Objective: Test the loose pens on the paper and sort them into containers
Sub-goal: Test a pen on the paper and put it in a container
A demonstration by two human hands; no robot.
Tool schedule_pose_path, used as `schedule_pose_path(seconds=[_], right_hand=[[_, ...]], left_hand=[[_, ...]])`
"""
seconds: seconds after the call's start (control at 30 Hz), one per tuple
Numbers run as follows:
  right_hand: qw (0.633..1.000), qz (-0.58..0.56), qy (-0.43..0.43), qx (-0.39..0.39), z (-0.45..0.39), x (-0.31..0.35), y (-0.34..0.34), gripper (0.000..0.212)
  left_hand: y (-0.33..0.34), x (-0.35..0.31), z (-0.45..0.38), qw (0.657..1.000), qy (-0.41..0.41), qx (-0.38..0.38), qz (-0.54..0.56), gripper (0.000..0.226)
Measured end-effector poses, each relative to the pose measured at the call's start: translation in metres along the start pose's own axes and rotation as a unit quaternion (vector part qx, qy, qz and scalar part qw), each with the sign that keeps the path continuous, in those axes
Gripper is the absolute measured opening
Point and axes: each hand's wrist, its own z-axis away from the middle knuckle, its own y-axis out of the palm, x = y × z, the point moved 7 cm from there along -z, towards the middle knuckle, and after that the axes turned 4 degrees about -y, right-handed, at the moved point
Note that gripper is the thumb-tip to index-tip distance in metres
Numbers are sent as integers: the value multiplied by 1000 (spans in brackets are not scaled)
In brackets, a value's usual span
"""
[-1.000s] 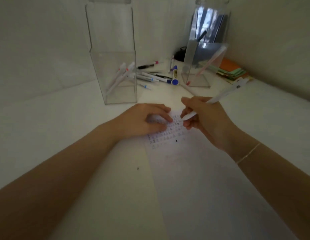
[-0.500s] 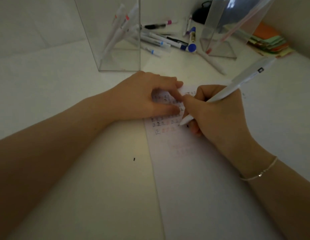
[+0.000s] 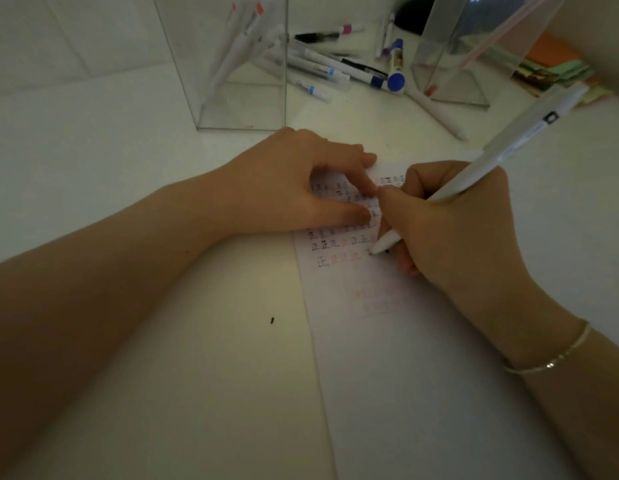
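Note:
My right hand (image 3: 453, 230) grips a white pen (image 3: 502, 150) in a writing hold, its tip touching the paper (image 3: 405, 375) at the end of the lowest row of small written marks. My left hand (image 3: 301, 188) rests flat on the paper's upper left part, fingers pressing it down. A pile of loose pens (image 3: 335, 67) lies on the table behind, between two clear containers. The left container (image 3: 239, 64) holds a few white pens with red ends. The right container (image 3: 467, 57) holds one pinkish pen leaning inside.
A white pen (image 3: 439, 116) lies on the table in front of the right container. A stack of coloured paper pads (image 3: 557, 67) sits at the far right by the wall. A dark object (image 3: 412, 15) lies behind the loose pens. A small black speck (image 3: 272, 319) marks the table.
The view has moved closer and tilted down toward the paper. My right hand brought the pen tip lower on the sheet, down to the lowest row. My left hand stays pressed on the paper.

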Motion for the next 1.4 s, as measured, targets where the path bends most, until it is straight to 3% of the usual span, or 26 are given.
schedule_pose_path(seconds=[0.37,0.57,0.8,0.87,1.0,1.1,1.27,1.4], right_hand=[[1000,-1,-6,4,0,-1,2,30],[998,47,-33,-34,0,0,-2,32],[992,-92,87,-24,-11,-7,-18,27],[993,-58,104,-14,-19,2,-27,22],[998,40,40,-4,-42,44,-50,20],[997,-43,44,40,-57,66,-54,12],[968,-222,96,67,-67,85,-46,19],[910,-373,158,89,-73,87,-43,62]], left_hand=[[0,0,-1,1000,10,3,-13,36],[0,2,-1,1000,7,2,-16,34],[2,3,0,1000,5,3,5,39],[3,3,1,1000,8,3,9,42],[4,3,1,1000,8,4,7,42],[4,2,1,1000,9,6,-14,36],[4,-1,2,999,8,17,-41,35],[3,-4,3,999,12,22,-36,37]])
